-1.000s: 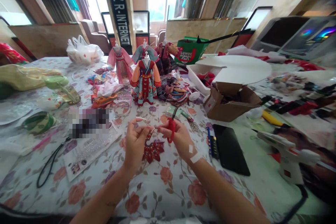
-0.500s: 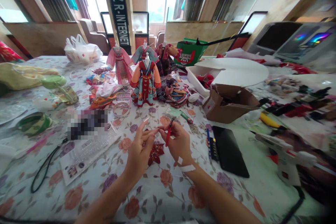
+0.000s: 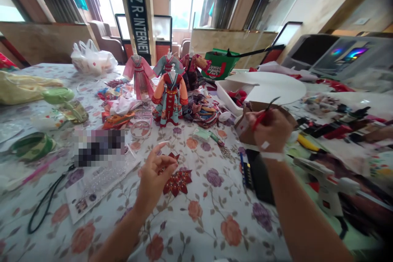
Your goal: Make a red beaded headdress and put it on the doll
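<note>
Bench [image 3: 199, 229] layout: fabric flower piece [image 3: 177, 180] at centre front, left hand [image 3: 155, 172] just left of it, touching. Costumed doll [image 3: 170, 98] behind it, two more dolls behind that one. Cardboard box [image 3: 245, 125] right of dolls; right hand [image 3: 270, 131] with scissors [image 3: 264, 114] before box. Phone [image 3: 260, 172] below right hand. Glue gun [image 3: 328, 184] far right. Plastic bag [image 3: 92, 57] rear left.

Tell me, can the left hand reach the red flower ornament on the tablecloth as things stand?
Probably yes. The left hand hovers right beside the red flower ornament, fingertips pinched just above its upper edge, and nothing lies between them. The right hand, holding the red scissors, is away by the cardboard box.
</note>
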### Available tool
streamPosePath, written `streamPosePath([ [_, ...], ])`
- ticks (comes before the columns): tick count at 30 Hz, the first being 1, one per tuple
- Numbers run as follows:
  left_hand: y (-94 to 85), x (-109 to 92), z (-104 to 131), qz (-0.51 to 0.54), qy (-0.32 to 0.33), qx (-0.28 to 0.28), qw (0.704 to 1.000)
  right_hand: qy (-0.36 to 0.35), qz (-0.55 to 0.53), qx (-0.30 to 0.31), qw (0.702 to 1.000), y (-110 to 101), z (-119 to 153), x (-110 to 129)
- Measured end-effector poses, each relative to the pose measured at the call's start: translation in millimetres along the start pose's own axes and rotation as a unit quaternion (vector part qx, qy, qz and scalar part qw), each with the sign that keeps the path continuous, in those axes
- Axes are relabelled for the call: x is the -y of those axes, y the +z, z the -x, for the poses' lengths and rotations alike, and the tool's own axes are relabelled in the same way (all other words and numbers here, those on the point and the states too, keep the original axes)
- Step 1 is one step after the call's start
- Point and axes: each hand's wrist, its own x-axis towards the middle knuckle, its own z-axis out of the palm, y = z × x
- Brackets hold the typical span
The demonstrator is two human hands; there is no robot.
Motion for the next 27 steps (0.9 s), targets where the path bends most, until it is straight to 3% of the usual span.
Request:
streamPosePath([
  [3,-4.5,-1.4,-1.9,0.043,-0.020,-0.026,0.999,-0.024,0.132,-0.017,0.991,-19.2,-46.2,-20.0],
  [6,-5.9,-2.9,-3.6,0.079,-0.046,-0.041,0.995,-0.031,0.215,0.015,0.976,-23.5,-69.5,-35.8],
  [11,-6.6,-2.9,-5.1,0.095,-0.055,-0.046,0.993,-0.043,0.253,0.107,0.961,-19.4,-86.6,-45.6],
  [15,-7.1,-0.7,-6.3,0.117,-0.067,-0.044,0.990,-0.049,0.260,0.137,0.955,-27.3,-85.9,-30.8],
  [18,-6.3,2.0,-6.6,0.144,-0.079,-0.039,0.986,-0.057,0.250,0.057,0.965,-33.0,-59.6,-2.9],
  [20,-5.0,3.5,-5.9,0.150,-0.092,-0.031,0.984,-0.031,0.106,0.005,0.994,-29.6,-25.7,17.9],
  [21,-4.1,4.0,-5.2,0.149,-0.098,-0.026,0.984,0.004,-0.013,0.025,1.000,-24.8,-5.0,27.0],
  [24,-1.7,4.6,-2.3,0.128,-0.098,-0.008,0.987,0.056,-0.106,0.169,0.978,-0.7,61.8,46.0],
  [26,-0.7,5.0,-0.3,0.103,-0.083,0.001,0.991,0.188,-0.202,0.340,0.899,17.9,99.5,53.2],
  [27,-0.3,5.3,0.5,0.089,-0.072,0.005,0.993,0.241,-0.232,0.371,0.866,26.1,113.8,56.1],
])
